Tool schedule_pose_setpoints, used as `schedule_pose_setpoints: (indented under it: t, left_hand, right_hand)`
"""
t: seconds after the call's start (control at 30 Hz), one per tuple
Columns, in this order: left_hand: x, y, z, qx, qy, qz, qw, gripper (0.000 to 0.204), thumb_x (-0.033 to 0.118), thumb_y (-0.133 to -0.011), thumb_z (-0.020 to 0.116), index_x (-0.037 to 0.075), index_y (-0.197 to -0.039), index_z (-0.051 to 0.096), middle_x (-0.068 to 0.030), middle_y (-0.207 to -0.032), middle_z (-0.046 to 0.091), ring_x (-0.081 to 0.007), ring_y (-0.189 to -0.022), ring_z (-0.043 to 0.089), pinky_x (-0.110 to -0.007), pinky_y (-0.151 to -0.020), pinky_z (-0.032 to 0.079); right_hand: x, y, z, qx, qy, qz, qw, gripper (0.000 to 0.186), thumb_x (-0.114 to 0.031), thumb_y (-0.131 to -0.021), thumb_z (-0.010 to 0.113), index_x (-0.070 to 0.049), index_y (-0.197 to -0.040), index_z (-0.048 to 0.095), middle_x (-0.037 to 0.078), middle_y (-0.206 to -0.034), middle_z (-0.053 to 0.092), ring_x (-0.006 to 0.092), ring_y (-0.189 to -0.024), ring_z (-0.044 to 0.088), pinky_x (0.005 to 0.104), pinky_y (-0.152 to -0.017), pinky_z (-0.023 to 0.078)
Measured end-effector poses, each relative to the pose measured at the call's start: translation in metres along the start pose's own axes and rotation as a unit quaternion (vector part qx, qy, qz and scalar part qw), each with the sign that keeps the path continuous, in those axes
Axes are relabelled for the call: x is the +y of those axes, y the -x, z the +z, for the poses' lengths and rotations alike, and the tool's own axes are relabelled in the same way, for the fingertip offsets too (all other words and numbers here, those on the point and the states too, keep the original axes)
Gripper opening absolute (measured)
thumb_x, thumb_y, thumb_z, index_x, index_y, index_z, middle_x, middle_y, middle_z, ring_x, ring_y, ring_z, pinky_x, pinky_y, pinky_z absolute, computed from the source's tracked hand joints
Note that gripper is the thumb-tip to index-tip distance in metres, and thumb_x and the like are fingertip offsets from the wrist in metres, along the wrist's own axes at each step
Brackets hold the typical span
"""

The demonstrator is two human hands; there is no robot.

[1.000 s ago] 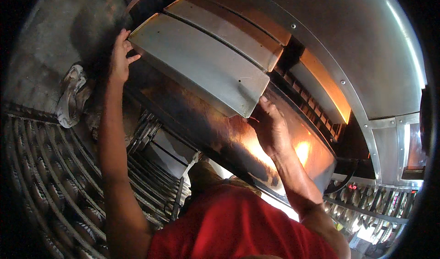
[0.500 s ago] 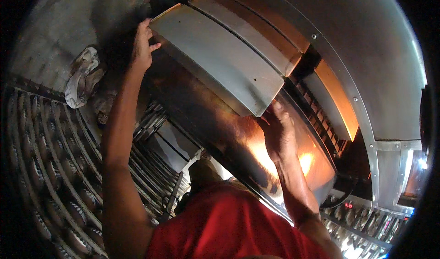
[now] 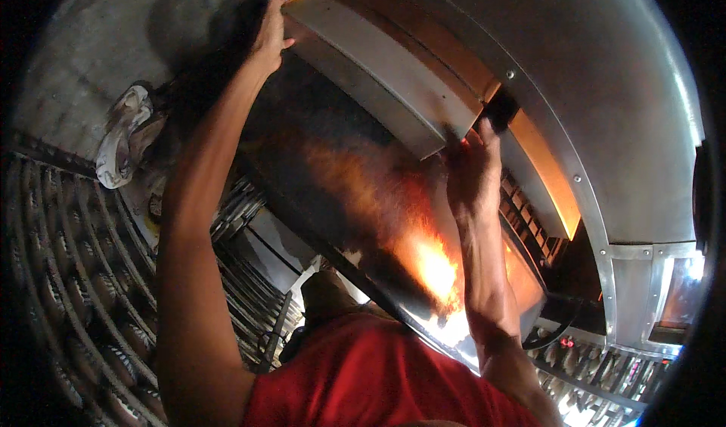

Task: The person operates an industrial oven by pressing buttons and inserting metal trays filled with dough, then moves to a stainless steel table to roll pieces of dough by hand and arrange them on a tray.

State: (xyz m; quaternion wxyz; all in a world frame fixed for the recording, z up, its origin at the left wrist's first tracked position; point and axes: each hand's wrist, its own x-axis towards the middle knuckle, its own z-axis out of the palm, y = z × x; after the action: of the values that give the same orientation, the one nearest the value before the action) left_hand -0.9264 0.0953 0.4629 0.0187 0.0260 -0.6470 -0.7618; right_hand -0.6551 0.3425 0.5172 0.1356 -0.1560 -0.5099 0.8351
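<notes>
A long metal tray (image 3: 386, 56) with a flat grey top spans the space between my hands, under the edge of a steel hood. At its far left end is my left hand (image 3: 268, 41), fingers against the corner and thumb sticking out beside the near wall. My right hand (image 3: 473, 162) holds the near right corner, partly in shadow, so its fingertips are hard to make out. Just behind the held tray lies another long tray (image 3: 431, 37), lit orange. A further tray (image 3: 546, 171) sits to the right, past a dark gap.
The riveted steel hood (image 3: 590, 86) curves over the right side. Below the trays slopes a dark metal surface (image 3: 340, 192) with a bright orange glare. A barred rack (image 3: 91, 276) fills the left, with a crumpled cloth (image 3: 125, 136) above it. Another rack (image 3: 597, 374) stands lower right.
Both hands have moved away from me and to the right, and the held tray has slid farther in under the hood with them. More of the dark sloping surface shows.
</notes>
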Motion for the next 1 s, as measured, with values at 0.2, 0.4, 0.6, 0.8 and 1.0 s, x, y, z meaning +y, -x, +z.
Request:
schedule_pose_setpoints:
  t: [0.2, 0.4, 0.6, 0.8, 1.0]
  left_hand:
    - [-0.019, -0.044, 0.045, -0.044, -0.007, -0.011, 0.999, 0.062, 0.055, -0.100, 0.038, 0.019, -0.150, 0.037, -0.0088, -0.155, 0.034, -0.0248, -0.137, 0.037, -0.045, -0.098, 0.044]
    - [-0.052, -0.097, 0.054, -0.002, 0.001, -0.026, 1.000, 0.057, 0.057, -0.102, 0.032, 0.020, -0.143, 0.043, -0.0072, -0.147, 0.047, -0.0274, -0.129, 0.049, -0.049, -0.100, 0.044]
    - [-0.079, -0.146, 0.101, -0.033, 0.004, 0.013, 0.999, 0.055, 0.056, -0.104, 0.028, 0.021, -0.146, 0.039, -0.0065, -0.148, 0.045, -0.0283, -0.127, 0.051, -0.046, -0.095, 0.052]
    - [-0.092, -0.156, 0.114, -0.043, -0.012, 0.029, 0.999, 0.057, 0.055, -0.105, 0.028, 0.020, -0.148, 0.038, -0.0080, -0.151, 0.042, -0.0291, -0.130, 0.049, -0.045, -0.098, 0.051]
    - [-0.099, -0.163, 0.115, -0.048, -0.024, 0.039, 0.998, 0.059, 0.054, -0.105, 0.027, 0.018, -0.150, 0.036, -0.0095, -0.154, 0.038, -0.0299, -0.133, 0.046, -0.045, -0.101, 0.049]
  right_hand:
    - [0.011, -0.058, -0.028, 0.051, 0.035, -0.028, 0.998, 0.061, -0.052, -0.096, 0.060, -0.012, -0.141, 0.049, 0.008, -0.131, 0.061, 0.0232, -0.120, 0.058, 0.0376, -0.105, 0.041]
    - [0.046, -0.131, -0.059, 0.075, 0.049, -0.045, 0.995, 0.060, -0.054, -0.100, 0.051, -0.012, -0.143, 0.048, 0.009, -0.130, 0.061, 0.0230, -0.120, 0.057, 0.0390, -0.103, 0.043]
    - [0.023, -0.152, -0.067, 0.116, 0.029, -0.076, 0.990, 0.058, -0.052, -0.096, 0.059, -0.012, -0.138, 0.052, 0.009, -0.126, 0.062, 0.0245, -0.118, 0.058, 0.0405, -0.098, 0.047]
    - [0.019, -0.168, -0.063, 0.121, 0.035, -0.137, 0.982, 0.062, -0.046, -0.090, 0.068, -0.007, -0.135, 0.052, 0.012, -0.124, 0.059, 0.0269, -0.110, 0.058, 0.0418, -0.094, 0.048]
    - [0.014, -0.148, -0.041, 0.138, 0.051, -0.114, 0.982, 0.046, -0.054, -0.086, 0.070, -0.013, -0.103, 0.061, -0.003, -0.077, 0.048, 0.0094, -0.070, 0.047, 0.0293, -0.066, 0.041]
